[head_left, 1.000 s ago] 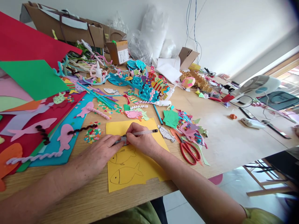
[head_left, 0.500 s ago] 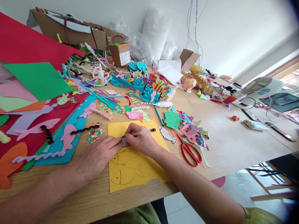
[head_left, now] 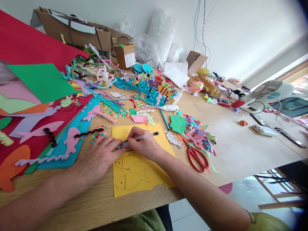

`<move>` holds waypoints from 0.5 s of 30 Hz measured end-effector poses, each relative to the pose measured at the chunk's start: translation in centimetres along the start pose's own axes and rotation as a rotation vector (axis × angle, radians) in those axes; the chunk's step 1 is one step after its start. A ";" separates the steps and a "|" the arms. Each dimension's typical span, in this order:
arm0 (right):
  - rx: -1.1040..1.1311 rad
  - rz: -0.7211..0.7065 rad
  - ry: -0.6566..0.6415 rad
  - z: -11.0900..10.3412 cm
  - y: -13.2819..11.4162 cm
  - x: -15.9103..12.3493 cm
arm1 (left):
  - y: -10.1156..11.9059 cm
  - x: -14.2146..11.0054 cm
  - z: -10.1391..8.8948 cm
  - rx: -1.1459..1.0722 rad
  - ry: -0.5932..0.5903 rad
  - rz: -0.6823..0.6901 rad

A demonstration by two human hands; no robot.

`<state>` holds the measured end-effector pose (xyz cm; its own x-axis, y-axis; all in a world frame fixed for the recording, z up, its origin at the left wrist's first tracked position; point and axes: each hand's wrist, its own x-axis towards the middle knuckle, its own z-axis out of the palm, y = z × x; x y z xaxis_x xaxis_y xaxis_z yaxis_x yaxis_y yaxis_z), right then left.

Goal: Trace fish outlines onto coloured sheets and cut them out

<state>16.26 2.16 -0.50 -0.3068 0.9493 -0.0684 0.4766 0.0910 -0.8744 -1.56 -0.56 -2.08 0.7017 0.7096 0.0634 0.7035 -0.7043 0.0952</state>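
My right hand [head_left: 141, 144] is closed round a pen [head_left: 145, 136] with a clear barrel and a black end; its tip is hidden behind my fingers. Under my left hand [head_left: 103, 149] a small grey paper fish cutout [head_left: 118, 147] is held against a yellow sheet [head_left: 156, 166]; thumb and fingers lie along its two sides, partly covering it. Two fish outlines, a lower one [head_left: 132, 181] and an upper one, are drawn on the sheet below my hands. Right of the sheet lies another grey-and-white fish cutout [head_left: 172, 139].
Red-handled scissors [head_left: 197, 158] and colourful paper scraps [head_left: 196, 131] lie to the right. Coloured sheets [head_left: 55, 162] with pink and orange paper fish spread at left. Behind stand a glue bottle [head_left: 105, 77], a blue decorated egg carton [head_left: 152, 94] and cardboard boxes [head_left: 125, 56]. A white fan [head_left: 267, 91] is far right.
My left hand has shifted slightly left and its thumb has spread from the fingers, showing the cutout's head end. My right hand and the pen have moved slightly left.
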 end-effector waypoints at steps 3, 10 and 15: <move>0.010 0.003 -0.003 0.1 0.0 0.1 | 0.1 -0.1 -0.1 0.003 -0.002 -0.026; 0.047 0.017 0.025 -0.1 0.3 0.1 | 0.2 -0.2 0.2 0.015 0.024 -0.005; 0.052 0.030 0.021 -0.2 0.2 0.0 | 0.3 -0.2 0.1 0.049 0.012 0.003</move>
<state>16.56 2.24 -0.59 -0.2752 0.9576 -0.0852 0.4420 0.0473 -0.8958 -1.51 -0.94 -2.18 0.7026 0.7075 0.0757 0.7063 -0.7064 0.0463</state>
